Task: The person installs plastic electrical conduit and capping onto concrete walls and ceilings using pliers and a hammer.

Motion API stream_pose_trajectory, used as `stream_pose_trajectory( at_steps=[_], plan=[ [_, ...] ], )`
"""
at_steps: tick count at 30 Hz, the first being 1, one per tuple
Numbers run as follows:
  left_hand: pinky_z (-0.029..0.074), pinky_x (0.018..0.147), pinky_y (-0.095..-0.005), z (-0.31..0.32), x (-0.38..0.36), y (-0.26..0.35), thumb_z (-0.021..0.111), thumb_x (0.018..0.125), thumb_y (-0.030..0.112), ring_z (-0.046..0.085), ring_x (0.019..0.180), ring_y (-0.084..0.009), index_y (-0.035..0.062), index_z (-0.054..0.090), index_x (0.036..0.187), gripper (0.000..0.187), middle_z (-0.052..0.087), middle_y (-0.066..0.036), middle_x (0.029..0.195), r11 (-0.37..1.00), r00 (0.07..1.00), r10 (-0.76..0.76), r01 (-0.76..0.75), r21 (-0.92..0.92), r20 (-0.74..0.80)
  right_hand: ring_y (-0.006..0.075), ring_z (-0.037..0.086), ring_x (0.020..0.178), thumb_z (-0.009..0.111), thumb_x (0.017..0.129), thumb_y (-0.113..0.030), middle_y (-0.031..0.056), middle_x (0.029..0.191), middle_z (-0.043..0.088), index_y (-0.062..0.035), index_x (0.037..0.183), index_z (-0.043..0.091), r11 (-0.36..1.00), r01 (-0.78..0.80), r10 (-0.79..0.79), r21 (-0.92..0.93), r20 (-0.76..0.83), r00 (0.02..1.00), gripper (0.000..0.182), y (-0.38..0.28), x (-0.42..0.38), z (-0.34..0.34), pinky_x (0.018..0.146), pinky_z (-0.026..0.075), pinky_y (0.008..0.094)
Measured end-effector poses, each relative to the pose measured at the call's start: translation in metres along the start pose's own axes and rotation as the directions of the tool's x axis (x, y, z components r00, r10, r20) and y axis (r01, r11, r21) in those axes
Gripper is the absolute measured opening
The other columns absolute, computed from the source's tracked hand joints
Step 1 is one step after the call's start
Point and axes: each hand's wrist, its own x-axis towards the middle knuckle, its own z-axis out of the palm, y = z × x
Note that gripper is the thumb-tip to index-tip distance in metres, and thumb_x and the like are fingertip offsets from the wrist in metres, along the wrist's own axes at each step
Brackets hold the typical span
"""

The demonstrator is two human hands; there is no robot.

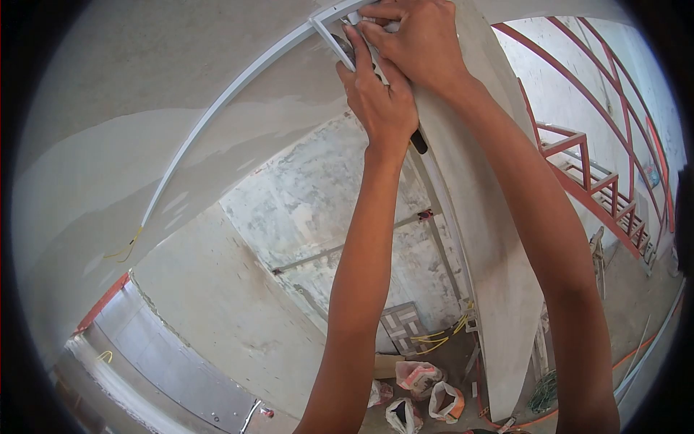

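Note:
A white conduit (217, 108) curves along the ceiling, with yellow wire coming out of its lower end. A short white branch (332, 45) slants from it down to my left hand (383, 105). That hand is closed around a tool whose black handle (418, 142) sticks out below the palm; its working end is hidden. The left index finger points up beside the conduit joint. My right hand (423, 47) is raised at the conduit, fingers pinched by a small whitish piece (354, 18). What exactly the right fingers grip is mostly covered. A dark round shape shows behind the branch.
A plastered wall edge (499, 289) drops beside my right arm. Red metal stair framing (578, 152) stands to the right. Several open bags (444, 401) sit on the floor below, near yellow wires (444, 334) and a tile panel (405, 327). A grey door (155, 347) is lower left.

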Motion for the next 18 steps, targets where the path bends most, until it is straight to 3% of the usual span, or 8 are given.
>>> stream_pose_trajectory(
  at_steps=[6, 9, 15, 18],
  plan=[
    [0.039, 0.096, -0.0424, -0.0029, 0.0003, 0.0054, 0.039, 0.102, 0.034, 0.051, 0.107, -0.0390, -0.0090, 0.035, 0.144, 0.061, 0.061, -0.022, 0.127, 1.000, 1.000, -0.020, 0.021, -0.023, 0.016, 0.0314, 0.064, 0.083, 0.076, 0.069, -0.015, 0.0168, 0.083, 0.069, -0.0021, 0.086, 0.077, 0.998, -0.058, 0.060, 0.019, -0.083, 0.995, 0.021, -0.0081, 0.0013, 0.0019, 0.078, 0.048, 0.0404],
    [0.039, 0.096, -0.0425, -0.0039, -0.0002, 0.0068, 0.039, 0.102, 0.035, 0.051, 0.107, -0.0396, -0.0091, 0.036, 0.144, 0.061, 0.062, -0.022, 0.125, 0.999, 0.999, -0.048, 0.048, -0.007, 0.024, 0.0315, 0.064, 0.081, 0.076, 0.068, -0.013, 0.0168, 0.080, 0.069, -0.0019, 0.083, 0.077, 0.999, -0.045, 0.046, 0.012, -0.104, 0.994, 0.018, -0.0069, 0.0019, 0.0051, 0.075, 0.049, 0.0409],
    [0.040, 0.095, -0.0419, -0.0041, -0.0003, 0.0081, 0.039, 0.102, 0.033, 0.051, 0.105, -0.0384, -0.0089, 0.035, 0.144, 0.060, 0.061, -0.022, 0.125, 0.996, 0.997, -0.074, 0.075, -0.044, 0.030, 0.0295, 0.063, 0.077, 0.075, 0.069, -0.012, 0.0147, 0.079, 0.069, -0.0021, 0.076, 0.074, 0.999, 0.010, -0.017, -0.053, -0.133, 0.991, 0.012, -0.0088, -0.0010, 0.0069, 0.076, 0.044, 0.0431],
    [0.045, 0.084, -0.0455, -0.0046, 0.0014, 0.0072, 0.045, 0.097, 0.022, 0.054, 0.097, -0.0431, -0.0086, 0.035, 0.145, 0.057, 0.053, -0.032, 0.115, 0.998, 0.999, -0.040, 0.041, -0.049, 0.028, 0.0285, 0.062, 0.076, 0.076, 0.070, -0.014, 0.0134, 0.079, 0.069, -0.0018, 0.074, 0.073, 0.998, 0.022, -0.031, -0.062, -0.152, 0.988, 0.013, -0.0081, 0.0001, 0.0096, 0.076, 0.042, 0.0434]
  ],
)
